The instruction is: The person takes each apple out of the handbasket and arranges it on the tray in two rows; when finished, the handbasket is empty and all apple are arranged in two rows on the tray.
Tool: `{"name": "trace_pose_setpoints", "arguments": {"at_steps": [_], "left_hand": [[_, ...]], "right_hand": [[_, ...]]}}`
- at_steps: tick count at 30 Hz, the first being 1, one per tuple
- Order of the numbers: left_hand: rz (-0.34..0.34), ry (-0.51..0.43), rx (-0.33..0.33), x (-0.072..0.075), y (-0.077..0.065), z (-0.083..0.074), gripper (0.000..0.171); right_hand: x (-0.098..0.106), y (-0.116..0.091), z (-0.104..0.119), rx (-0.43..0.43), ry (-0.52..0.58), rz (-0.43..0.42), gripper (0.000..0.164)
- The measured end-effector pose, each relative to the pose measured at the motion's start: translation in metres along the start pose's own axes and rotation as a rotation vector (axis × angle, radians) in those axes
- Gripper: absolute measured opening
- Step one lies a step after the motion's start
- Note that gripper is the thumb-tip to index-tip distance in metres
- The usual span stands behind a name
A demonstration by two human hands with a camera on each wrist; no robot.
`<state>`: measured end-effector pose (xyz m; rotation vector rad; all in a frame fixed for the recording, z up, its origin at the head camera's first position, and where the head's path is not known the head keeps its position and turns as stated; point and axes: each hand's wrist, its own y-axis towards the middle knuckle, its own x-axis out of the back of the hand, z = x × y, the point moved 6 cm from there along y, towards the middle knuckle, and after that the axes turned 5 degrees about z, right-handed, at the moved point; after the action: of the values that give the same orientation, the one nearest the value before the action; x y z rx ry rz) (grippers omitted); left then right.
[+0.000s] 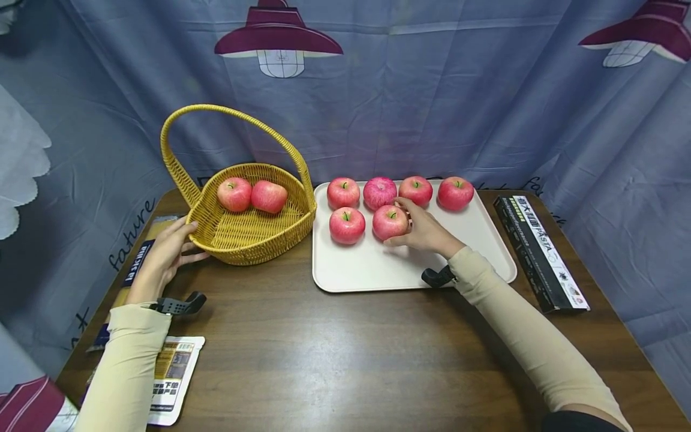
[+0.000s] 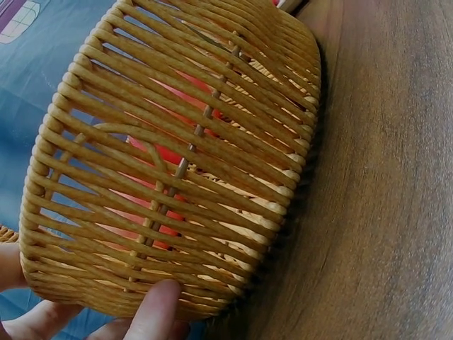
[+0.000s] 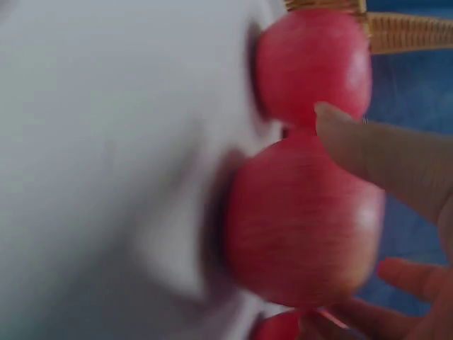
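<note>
Through left hand [image 1: 164, 253], I'm gripping basket [image 1: 254, 255], left of tray [image 1: 356, 268]; through right hand [image 1: 424, 233], holding front-row apple [image 1: 387, 224] on tray.

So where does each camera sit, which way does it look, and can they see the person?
Head: on the person's head, looking forward and down at the basket, tray and apples; the left hand, right hand and both sleeves show.
Left wrist: facing the basket's woven side, close up; that hand's thumb and parts of its fingers show.
Right wrist: looking closely across the tray at apples; part of that hand shows.
Shared: head and left wrist both show the basket.
</note>
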<state>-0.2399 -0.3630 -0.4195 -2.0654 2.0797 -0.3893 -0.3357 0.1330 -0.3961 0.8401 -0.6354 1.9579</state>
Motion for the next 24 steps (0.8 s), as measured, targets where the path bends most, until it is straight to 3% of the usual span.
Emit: {"name": "trace_pose_setpoints", "arguments": {"at_steps": [4, 8, 13, 16, 20, 24], "left_hand": [[0.003, -0.006, 0.009, 0.000, 0.001, 0.001, 0.070], [0.007, -0.031, 0.004, 0.001, 0.002, 0.001, 0.070], [0.010, -0.028, 0.002, 0.002, 0.002, -0.001, 0.070], [0.016, -0.020, -0.001, 0.001, 0.002, -0.002, 0.070], [0.019, -0.032, -0.002, 0.002, 0.002, -0.002, 0.069], [0.012, -0.040, -0.002, 0.002, 0.002, -0.002, 0.070]], "right_hand": [[0.011, -0.011, 0.019, 0.041, -0.088, -0.100, 0.088], [0.017, -0.025, 0.064, 0.156, -0.163, -0.190, 0.072], [-0.004, -0.026, 0.124, 0.288, -0.154, -0.141, 0.057], [-0.022, -0.011, 0.152, 0.320, -0.105, -0.101, 0.058], [-0.050, 0.025, 0.185, 0.337, -0.042, -0.056, 0.065], [-0.073, 0.066, 0.215, 0.332, -0.090, -0.029, 0.060]]}}
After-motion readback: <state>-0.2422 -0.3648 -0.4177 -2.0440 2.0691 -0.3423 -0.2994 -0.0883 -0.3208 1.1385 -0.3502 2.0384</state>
